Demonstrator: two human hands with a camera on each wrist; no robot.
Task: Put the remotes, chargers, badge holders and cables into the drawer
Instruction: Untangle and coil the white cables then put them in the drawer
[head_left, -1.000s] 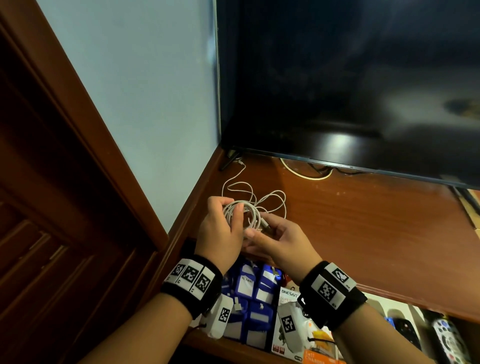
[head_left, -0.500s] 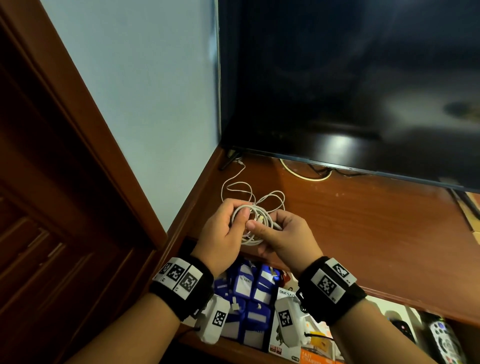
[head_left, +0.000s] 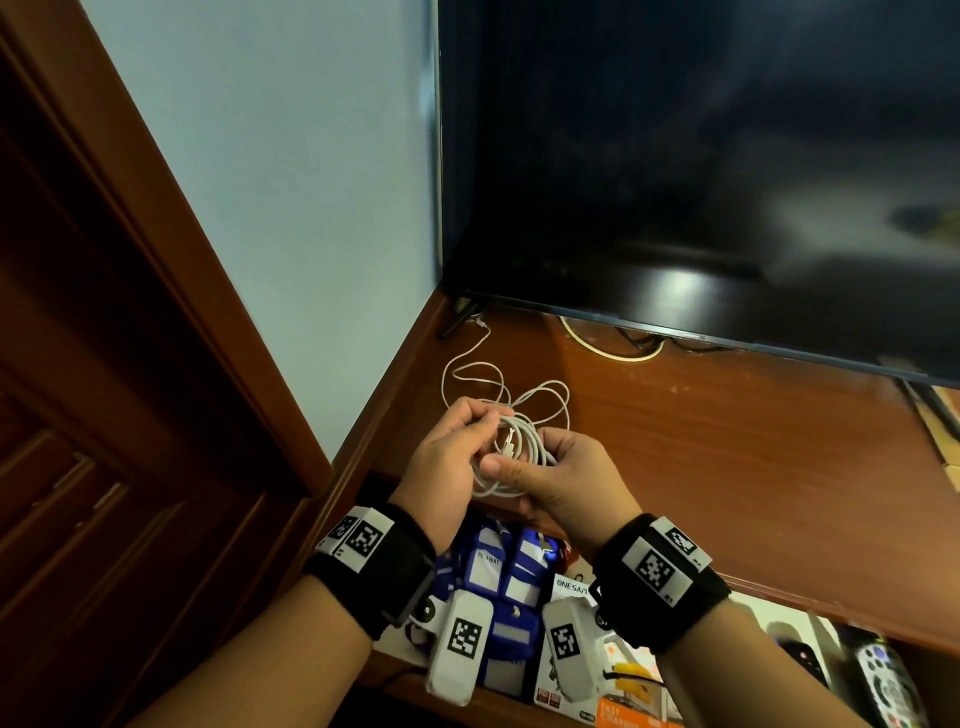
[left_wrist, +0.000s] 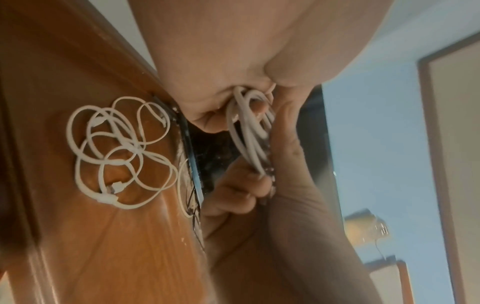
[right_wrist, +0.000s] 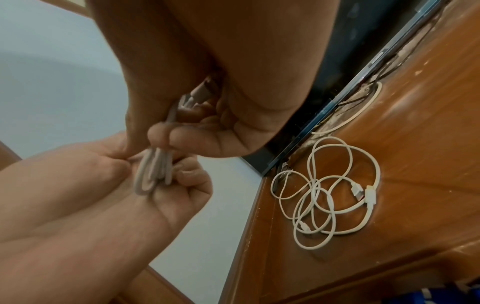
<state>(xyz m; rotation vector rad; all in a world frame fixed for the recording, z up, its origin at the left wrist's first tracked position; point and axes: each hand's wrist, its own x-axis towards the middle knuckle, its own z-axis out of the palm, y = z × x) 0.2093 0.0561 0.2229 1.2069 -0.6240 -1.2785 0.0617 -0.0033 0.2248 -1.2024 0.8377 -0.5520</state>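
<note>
The left hand (head_left: 451, 462) and the right hand (head_left: 558, 480) both pinch the coiled white cable (head_left: 511, 457), now wound tighter and lower than a moment ago, so it looks ready for the open drawer (head_left: 524, 597) just below. A loose cable (head_left: 511, 389) waits on the counter (head_left: 727, 441). The fingertips are mostly hidden

— What's that wooden cabinet top (head_left: 727, 457) carrying?
— A dark television (head_left: 675, 182) standing at the back, and a loose tangle of white cable (right_wrist: 335, 197) lying near the left corner, just in front of it.
— Anything else?
— A pale cord (head_left: 608, 349) looping out from under the screen.
</note>
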